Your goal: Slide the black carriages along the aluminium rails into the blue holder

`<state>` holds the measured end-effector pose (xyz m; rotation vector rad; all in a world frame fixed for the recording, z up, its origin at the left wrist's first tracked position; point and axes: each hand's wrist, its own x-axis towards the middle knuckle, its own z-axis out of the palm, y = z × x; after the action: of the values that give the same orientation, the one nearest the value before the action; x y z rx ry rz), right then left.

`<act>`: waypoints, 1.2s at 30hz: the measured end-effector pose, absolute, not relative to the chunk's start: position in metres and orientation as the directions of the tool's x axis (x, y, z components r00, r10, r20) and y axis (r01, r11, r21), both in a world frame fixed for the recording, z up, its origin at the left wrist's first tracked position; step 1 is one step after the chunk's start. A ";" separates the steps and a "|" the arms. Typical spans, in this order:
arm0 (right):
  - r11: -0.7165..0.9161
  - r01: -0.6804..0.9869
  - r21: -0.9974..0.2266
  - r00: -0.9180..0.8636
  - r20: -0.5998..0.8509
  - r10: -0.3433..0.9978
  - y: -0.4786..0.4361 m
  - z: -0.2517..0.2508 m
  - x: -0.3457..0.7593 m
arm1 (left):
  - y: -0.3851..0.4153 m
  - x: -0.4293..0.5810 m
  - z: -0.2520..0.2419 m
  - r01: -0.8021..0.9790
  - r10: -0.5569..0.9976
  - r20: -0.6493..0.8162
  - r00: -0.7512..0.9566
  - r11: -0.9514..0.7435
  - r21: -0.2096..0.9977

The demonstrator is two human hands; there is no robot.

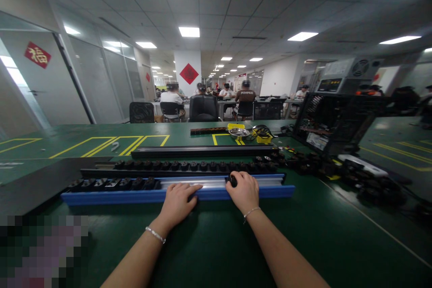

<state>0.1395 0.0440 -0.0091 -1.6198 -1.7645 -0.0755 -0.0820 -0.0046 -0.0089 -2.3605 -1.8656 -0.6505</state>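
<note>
i have the right hand point(245, 191) closed around a small black part point(232, 181) at its ten o'clock, over the three o'clock half of the blue rail point(212, 194); whether the two touch, i can't tell from here. the rail's long axis runs nine to three across the counter point(216, 247). from that part, the row of black modules point(137, 184) sits at nine o'clock, and the left hand point(179, 200), on the rail between them, is nearer the row; i can't tell whether it grips.
</note>
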 end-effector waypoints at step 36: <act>0.171 0.865 -0.472 0.080 0.466 0.881 0.050 -0.002 0.182 | -0.002 -0.083 -0.012 0.948 0.917 0.352 0.188 -0.263 0.180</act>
<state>0.1818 0.0502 -0.0025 -1.6642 -1.7526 0.0292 -0.0832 -0.0019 -0.0117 -2.3605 -1.8575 -0.6072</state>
